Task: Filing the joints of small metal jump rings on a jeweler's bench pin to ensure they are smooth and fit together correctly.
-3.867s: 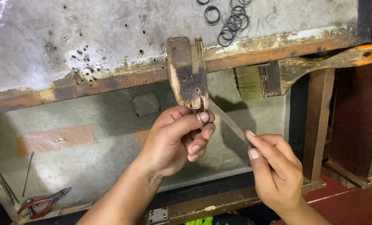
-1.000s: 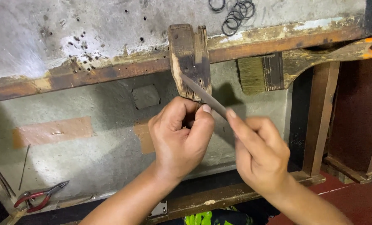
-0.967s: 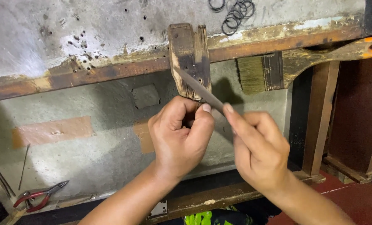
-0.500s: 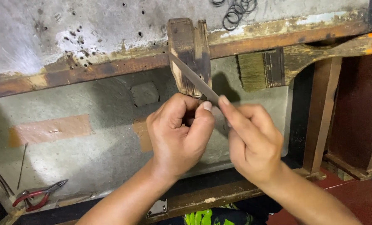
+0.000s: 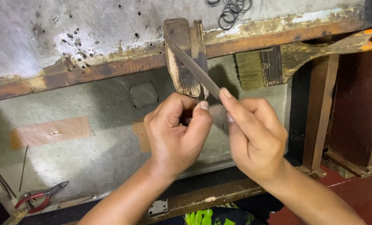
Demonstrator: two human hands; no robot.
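Note:
My left hand (image 5: 175, 131) is closed around a small item pressed against the lower tip of a worn wooden bench peg (image 5: 185, 54) that sticks out from the workbench edge. The item itself is hidden by my fingers. My right hand (image 5: 254, 133) grips a flat metal file (image 5: 194, 66), index finger stretched along it. The file slants up and left across the peg, just above my left fingertips.
A paintbrush (image 5: 286, 58) with a wooden handle lies on the rusty bench edge (image 5: 90, 71) to the right. Several metal rings (image 5: 231, 10) lie on the grey bench top. Red-handled pliers (image 5: 40, 198) rest in the lower tray at left. A wooden post (image 5: 317, 108) stands right.
My right hand has pushed the file forward and up to the left across the peg, coming close beside my left hand. My left hand stayed on the peg tip.

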